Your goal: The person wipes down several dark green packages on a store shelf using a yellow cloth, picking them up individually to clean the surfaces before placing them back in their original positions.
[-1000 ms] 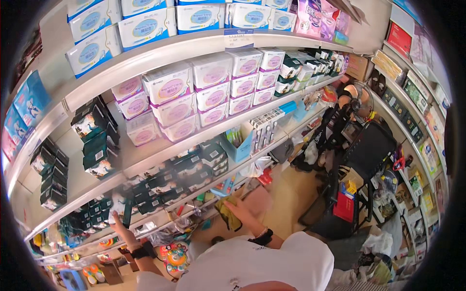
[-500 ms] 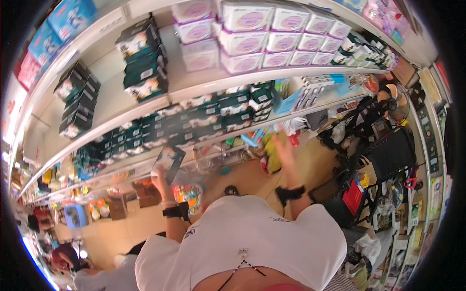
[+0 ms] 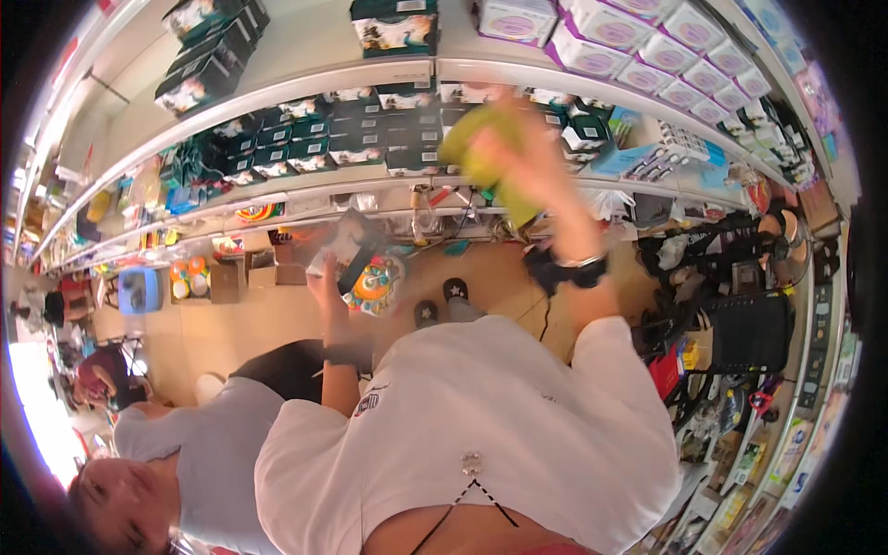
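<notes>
My left hand (image 3: 324,289) grips a dark green and white box-shaped pack (image 3: 359,264) above the floor, in front of the shelves. It resembles the dark green packs (image 3: 356,148) standing in a long row on the middle shelf. A yellow-green cloth (image 3: 476,143) is in my right hand (image 3: 520,171), raised in front of that row near its middle. Motion blurs the cloth and this hand. Whether the cloth touches the shelf or the packs, I cannot tell.
White and purple packs (image 3: 638,46) are stacked on the upper shelf (image 3: 305,83). A person in grey (image 3: 227,444) is close at my left. A blue tub (image 3: 139,290) and cardboard boxes (image 3: 264,268) line the floor; a black chair (image 3: 745,328) stands at right.
My right hand has swung up and forward with the cloth, from over the floor to the shelf front. The left still holds its pack. My view has shifted, showing more of the person at left.
</notes>
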Demonstrator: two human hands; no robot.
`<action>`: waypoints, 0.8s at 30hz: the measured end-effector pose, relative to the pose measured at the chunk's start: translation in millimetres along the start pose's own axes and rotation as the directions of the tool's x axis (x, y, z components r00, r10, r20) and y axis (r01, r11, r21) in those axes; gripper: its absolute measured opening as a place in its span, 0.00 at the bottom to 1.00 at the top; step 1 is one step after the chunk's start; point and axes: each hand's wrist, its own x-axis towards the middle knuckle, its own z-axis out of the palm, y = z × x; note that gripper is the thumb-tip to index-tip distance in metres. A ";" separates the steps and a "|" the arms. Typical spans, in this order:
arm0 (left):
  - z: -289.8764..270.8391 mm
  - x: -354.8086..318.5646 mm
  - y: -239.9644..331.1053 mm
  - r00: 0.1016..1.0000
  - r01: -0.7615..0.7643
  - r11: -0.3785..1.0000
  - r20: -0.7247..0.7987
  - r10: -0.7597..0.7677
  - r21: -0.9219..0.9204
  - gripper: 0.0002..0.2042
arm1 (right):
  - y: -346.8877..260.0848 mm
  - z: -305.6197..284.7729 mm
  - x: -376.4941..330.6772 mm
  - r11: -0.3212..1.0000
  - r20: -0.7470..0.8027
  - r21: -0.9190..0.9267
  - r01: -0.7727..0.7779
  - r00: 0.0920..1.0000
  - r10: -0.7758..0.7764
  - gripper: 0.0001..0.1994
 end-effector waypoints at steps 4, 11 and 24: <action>-9.8 -3.5 -33.5 0.985 0.115 0.992 0.124 -0.120 0.049 0.14 | 101.6 151.0 -87.8 0.859 0.367 0.300 -0.414 0.882 0.297 0.25; -5.0 -24.3 -75.1 0.940 0.139 0.905 0.233 -0.248 0.403 0.14 | 193.9 181.6 -200.1 0.102 0.239 0.693 -0.714 0.360 0.902 0.16; 65.2 -73.4 -20.0 0.699 0.410 0.900 0.583 -0.415 0.149 0.09 | 59.1 151.4 -142.9 0.803 -0.191 -0.591 -0.077 0.980 -0.046 0.28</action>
